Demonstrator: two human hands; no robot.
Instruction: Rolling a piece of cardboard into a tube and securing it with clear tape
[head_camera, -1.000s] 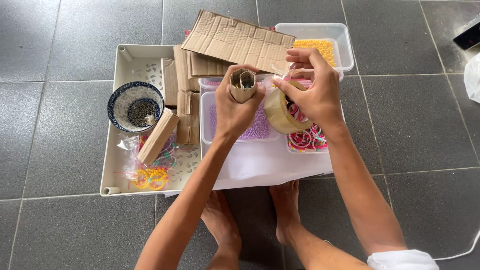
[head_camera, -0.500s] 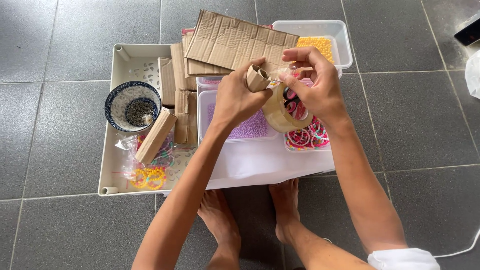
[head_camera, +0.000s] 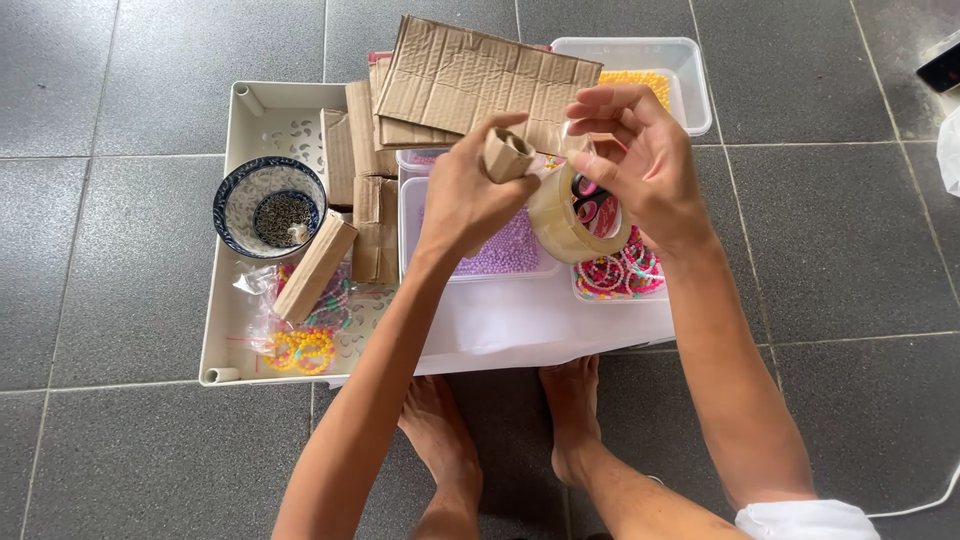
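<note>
Both hands sit higher in frame vs a sec ago: left hand (head_camera: 465, 195) pinches the small cardboard tube (head_camera: 508, 153), lifted toward upper centre. Right hand (head_camera: 640, 165) has fingers curled through the tape roll (head_camera: 570, 215), fingertips gripping a clear strip pulled to the tube, so taping looks underway.

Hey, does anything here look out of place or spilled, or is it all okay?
Nothing spilled. One cardboard block leans askew on the bowl rim. The left hand holds a cardboard roll; the right hand holds tape.

Grey tiled floor (head_camera: 130, 470), viewed from above.
Large square speckled tiles with thin pale grout lines; even daylight, soft shadows; no walls, windows or furniture in view.
</note>
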